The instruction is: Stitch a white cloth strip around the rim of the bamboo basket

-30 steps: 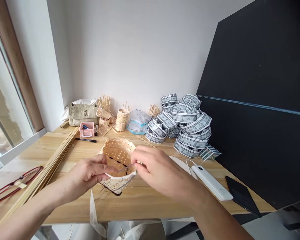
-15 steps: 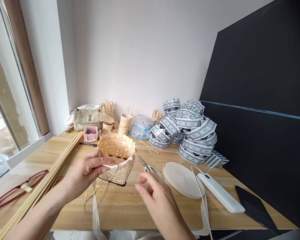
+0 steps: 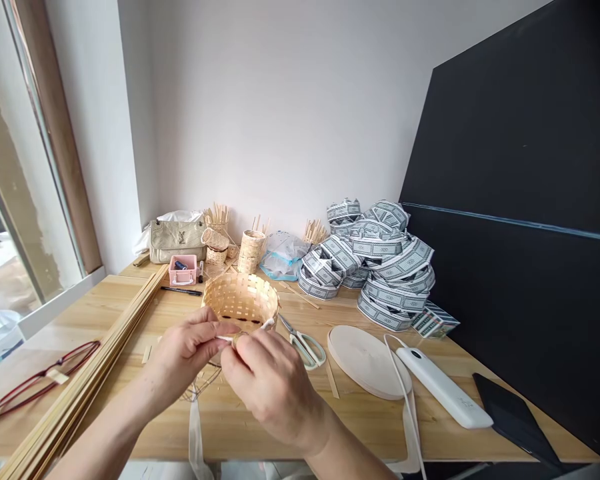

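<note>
A small woven bamboo basket is held just above the wooden table, its opening facing me. My left hand pinches the white ribbon trim along the basket's near rim. My right hand is closed at the same rim, fingers meeting the left hand's; what it pinches is hidden. A white ribbon tail and dark thread hang below the basket over the table's front edge.
Scissors lie right of the basket, beside a round white ribbon roll, a white power bank and a black tablet. Bamboo strips and red glasses lie left. Printed tape rolls, small baskets, a pink box and a handbag stand at the back.
My right hand pulled away down to the right half a second ago, then came back to the basket's near rim. The basket has sunk a little lower.
</note>
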Demonstrator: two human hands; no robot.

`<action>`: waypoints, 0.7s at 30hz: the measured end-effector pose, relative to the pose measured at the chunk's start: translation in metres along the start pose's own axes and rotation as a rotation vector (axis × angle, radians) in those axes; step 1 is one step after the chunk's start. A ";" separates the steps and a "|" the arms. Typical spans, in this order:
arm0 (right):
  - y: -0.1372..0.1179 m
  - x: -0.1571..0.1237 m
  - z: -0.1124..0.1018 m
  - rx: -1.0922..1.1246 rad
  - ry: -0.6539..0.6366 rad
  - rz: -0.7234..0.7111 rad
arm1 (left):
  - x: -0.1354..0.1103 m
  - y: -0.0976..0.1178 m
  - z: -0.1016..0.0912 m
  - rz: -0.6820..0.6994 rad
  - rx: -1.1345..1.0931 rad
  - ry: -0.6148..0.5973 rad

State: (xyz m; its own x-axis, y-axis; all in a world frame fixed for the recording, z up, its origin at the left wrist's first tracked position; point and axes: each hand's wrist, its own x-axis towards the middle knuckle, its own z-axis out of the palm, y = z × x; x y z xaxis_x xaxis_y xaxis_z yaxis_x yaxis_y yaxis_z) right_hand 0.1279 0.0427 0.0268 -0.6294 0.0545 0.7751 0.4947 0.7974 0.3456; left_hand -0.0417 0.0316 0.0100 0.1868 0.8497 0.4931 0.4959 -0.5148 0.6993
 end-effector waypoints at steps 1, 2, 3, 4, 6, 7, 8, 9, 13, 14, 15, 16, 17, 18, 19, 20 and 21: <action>0.001 0.000 0.000 0.011 0.016 -0.031 | 0.000 -0.001 0.001 0.000 -0.012 0.006; -0.001 0.000 -0.001 0.040 0.030 -0.069 | -0.001 -0.001 0.002 0.001 -0.029 0.012; -0.005 0.000 -0.002 0.086 0.049 -0.111 | -0.001 -0.002 0.004 0.003 -0.053 0.019; -0.011 -0.001 -0.003 0.151 0.069 -0.145 | -0.001 -0.002 0.005 0.008 -0.078 0.031; -0.027 -0.003 -0.003 0.288 0.078 -0.101 | -0.001 -0.003 0.007 0.026 -0.127 0.067; -0.036 -0.005 -0.003 0.345 0.051 -0.015 | -0.001 -0.003 0.008 0.040 -0.145 0.093; -0.043 -0.007 -0.002 0.390 0.003 0.099 | 0.000 -0.003 0.009 0.052 -0.156 0.123; -0.048 -0.010 -0.001 0.430 -0.054 0.206 | 0.001 -0.003 0.009 0.059 -0.162 0.149; -0.043 -0.021 -0.001 0.551 -0.120 0.361 | 0.003 -0.008 0.008 0.040 -0.163 0.236; -0.037 -0.025 -0.002 0.576 -0.060 0.409 | 0.004 -0.010 0.007 0.034 -0.152 0.275; -0.031 -0.029 -0.004 0.602 0.013 0.494 | 0.004 -0.012 0.007 0.032 -0.135 0.323; -0.025 -0.033 -0.007 0.642 0.086 0.607 | 0.004 -0.014 0.006 0.031 -0.111 0.372; -0.020 -0.038 -0.009 0.698 0.144 0.735 | 0.003 -0.017 0.004 0.032 -0.083 0.420; -0.014 -0.042 -0.012 0.767 0.181 0.860 | 0.003 -0.020 0.003 0.034 -0.054 0.461; -0.008 -0.046 -0.015 0.851 0.203 0.975 | 0.003 -0.023 0.002 0.036 -0.025 0.497; -0.001 -0.050 -0.018 0.943 0.224 1.070 | 0.002 -0.025 0.000 0.039 0.002 0.530; 0.007 -0.054 -0.022 1.018 0.261 1.146 | 0.002 -0.028 -0.001 0.042 0.027 0.560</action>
State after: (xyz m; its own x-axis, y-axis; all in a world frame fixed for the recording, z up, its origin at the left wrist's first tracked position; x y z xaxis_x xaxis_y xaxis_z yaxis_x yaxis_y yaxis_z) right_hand 0.1785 0.0317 -0.0011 -0.0419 0.8824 0.4686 -0.0480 0.4667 -0.8831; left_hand -0.0560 0.0470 -0.0079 -0.2680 0.6346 0.7249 0.5209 -0.5376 0.6631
